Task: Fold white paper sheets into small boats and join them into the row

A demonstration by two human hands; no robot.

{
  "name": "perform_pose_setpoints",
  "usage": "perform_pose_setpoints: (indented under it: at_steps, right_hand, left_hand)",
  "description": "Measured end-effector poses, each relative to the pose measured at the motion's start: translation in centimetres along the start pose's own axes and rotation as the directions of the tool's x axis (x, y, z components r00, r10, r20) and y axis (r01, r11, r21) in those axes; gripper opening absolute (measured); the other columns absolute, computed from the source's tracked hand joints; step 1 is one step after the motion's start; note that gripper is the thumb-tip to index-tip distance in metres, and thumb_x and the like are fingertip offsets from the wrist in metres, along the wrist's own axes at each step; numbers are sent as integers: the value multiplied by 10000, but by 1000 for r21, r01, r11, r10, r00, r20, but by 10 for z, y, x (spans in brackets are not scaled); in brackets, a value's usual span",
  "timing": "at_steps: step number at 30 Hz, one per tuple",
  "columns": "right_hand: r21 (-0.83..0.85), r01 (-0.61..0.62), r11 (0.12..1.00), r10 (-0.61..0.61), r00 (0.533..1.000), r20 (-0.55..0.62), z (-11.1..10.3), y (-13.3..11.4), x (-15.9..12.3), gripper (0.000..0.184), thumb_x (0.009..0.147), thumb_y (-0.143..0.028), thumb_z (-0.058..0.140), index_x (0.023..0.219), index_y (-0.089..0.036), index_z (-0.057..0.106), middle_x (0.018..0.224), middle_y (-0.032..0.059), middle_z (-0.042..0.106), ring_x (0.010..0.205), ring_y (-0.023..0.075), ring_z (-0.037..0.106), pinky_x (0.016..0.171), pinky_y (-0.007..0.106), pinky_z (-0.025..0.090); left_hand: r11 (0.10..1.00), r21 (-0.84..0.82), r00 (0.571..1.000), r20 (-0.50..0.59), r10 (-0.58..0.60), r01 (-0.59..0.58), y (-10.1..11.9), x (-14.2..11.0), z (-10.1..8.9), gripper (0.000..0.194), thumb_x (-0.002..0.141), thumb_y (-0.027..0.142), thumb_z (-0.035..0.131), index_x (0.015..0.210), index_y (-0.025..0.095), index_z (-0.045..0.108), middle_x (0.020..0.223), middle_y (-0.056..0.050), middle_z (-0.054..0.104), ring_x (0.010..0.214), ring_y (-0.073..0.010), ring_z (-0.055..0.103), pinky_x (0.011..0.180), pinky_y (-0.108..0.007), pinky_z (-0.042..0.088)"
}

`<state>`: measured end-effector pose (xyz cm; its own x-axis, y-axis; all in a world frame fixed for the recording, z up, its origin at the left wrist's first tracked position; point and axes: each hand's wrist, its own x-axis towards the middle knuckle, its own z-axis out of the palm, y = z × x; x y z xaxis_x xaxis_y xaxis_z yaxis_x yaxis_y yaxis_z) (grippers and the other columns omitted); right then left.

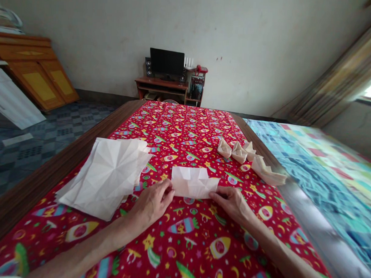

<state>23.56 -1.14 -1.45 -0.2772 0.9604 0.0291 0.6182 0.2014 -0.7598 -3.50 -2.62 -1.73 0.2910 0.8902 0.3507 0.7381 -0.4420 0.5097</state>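
A partly folded sheet of white paper [191,184] lies just over the red patterned cloth in front of me. My left hand [157,197] pinches its left edge between thumb and fingers. At the lower right corner, my right hand [232,199] grips the same sheet with thumb and forefinger. Left of my left hand rests a stack of creased white paper sheets [108,173], fanned unevenly. Beyond my right hand stand several folded paper boats [240,152], and a nested-looking bundle of folded paper [266,172] lies nearest the right edge.
The red cloth [186,127] covers a long dark wooden table [108,122]. A bed with a blue-green cover [308,180] adjoins on the right. At the far end is a desk [161,84] with a monitor [166,62]. A wooden cabinet [38,71] stands at the left.
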Motion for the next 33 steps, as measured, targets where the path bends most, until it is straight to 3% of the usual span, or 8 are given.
perform_pose_setpoints:
  at_steps: [7,13,24,28,33]
  right_hand:
    - [-39,-77,996,74,994,-75,4,-7,13,374,805,-403,486,513,-187,397,476,-54,324,450,72,298,422,209,195]
    - [-122,-78,989,56,984,-171,11,-11,20,292,796,-338,517,558,-171,534,479,-49,398,465,77,357,449,203,241]
    - [-329,-29,944,-9,993,-114,9,-19,23,313,843,-321,483,563,-182,467,493,-29,459,465,88,409,490,228,234]
    - [-340,-23,940,-10,995,-96,8,-19,22,314,858,-310,472,572,-182,454,497,-27,466,464,89,433,492,230,231]
    - [-365,-3,931,-37,994,-104,7,-20,22,311,870,-307,470,586,-182,449,495,-26,462,458,91,440,487,230,223]
  left_hand:
    - [986,37,983,78,-164,161,3,16,-3,133,878,254,455,782,196,526,632,4,638,556,-142,591,538,-229,356]
    - [961,129,960,103,-259,245,3,20,-8,81,827,251,542,765,212,577,656,28,658,591,-123,593,542,-215,308]
    - [895,383,941,146,-305,231,7,25,-10,151,842,301,512,753,235,615,620,14,626,585,-145,571,515,-249,224]
    - [890,389,914,220,-342,239,8,35,-14,212,865,341,488,737,233,618,623,1,640,621,-166,604,521,-258,226]
    - [924,322,923,250,-293,206,6,36,-16,344,944,373,358,740,205,577,664,-29,658,662,-178,630,556,-269,273]
